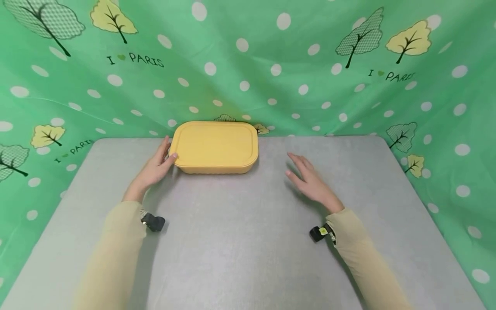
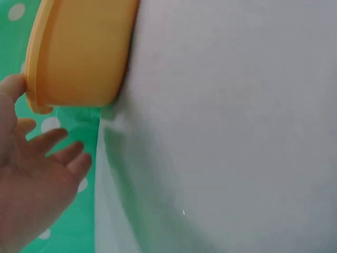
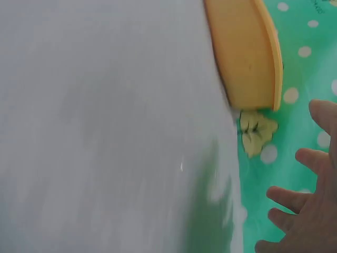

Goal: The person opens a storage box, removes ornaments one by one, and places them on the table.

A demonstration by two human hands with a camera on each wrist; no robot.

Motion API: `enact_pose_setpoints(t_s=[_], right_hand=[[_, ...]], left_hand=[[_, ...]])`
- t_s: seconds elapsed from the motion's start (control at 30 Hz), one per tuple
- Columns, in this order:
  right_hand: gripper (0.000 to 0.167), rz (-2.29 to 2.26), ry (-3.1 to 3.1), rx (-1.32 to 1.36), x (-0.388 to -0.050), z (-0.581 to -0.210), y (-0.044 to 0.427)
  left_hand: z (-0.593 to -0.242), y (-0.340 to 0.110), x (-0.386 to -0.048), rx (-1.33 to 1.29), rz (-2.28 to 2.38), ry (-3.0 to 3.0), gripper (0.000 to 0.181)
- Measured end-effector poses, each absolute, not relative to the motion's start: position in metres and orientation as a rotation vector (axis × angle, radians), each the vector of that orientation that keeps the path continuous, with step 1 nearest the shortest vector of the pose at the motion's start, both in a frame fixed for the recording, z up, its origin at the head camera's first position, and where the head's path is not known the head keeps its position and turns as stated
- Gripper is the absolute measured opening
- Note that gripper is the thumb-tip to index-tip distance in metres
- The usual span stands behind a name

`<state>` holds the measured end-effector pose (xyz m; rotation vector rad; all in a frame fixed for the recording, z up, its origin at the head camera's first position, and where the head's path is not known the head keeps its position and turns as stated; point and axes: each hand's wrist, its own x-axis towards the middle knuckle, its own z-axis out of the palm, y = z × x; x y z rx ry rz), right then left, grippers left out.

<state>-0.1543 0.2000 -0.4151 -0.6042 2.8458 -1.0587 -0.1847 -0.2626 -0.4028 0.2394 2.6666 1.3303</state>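
Sleeves (image 1: 116, 245) were extended over table (image 1: 240, 241); yellow box (image 1: 215, 144) at far edge was touched, not gripped, by left hand (image 1: 153, 170); right hand (image 1: 313, 181) empty, apart. Hand-placing step presumed; right-side contact seemed needed.

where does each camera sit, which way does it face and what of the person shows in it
Head: worn on the head, facing forward and down at the yellow box on the grey table; left hand, right hand and both sleeves show.
Left wrist: on that wrist, facing one end of the box; only the left hand shows.
Right wrist: on that wrist, facing the box's other end; only the right hand shows.
Both wrist views share the box, table and green dotted cloth.
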Motion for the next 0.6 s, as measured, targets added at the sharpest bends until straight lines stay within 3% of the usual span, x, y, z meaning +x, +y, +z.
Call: enact_pose_setpoints(t_s=[0.23,0.6], right_hand=[[0.062,-1.196,2.763,-0.615,-0.167,-0.416,0.159],[0.059,-1.589,2.55,-0.367,-0.198,-0.416,0.101]], left_hand=[[-0.406,-0.263,-0.189,0.164,1.605,2.448,0.076],[-0.412,-0.261,-0.194,0.07,2.026,2.04,0.072]])
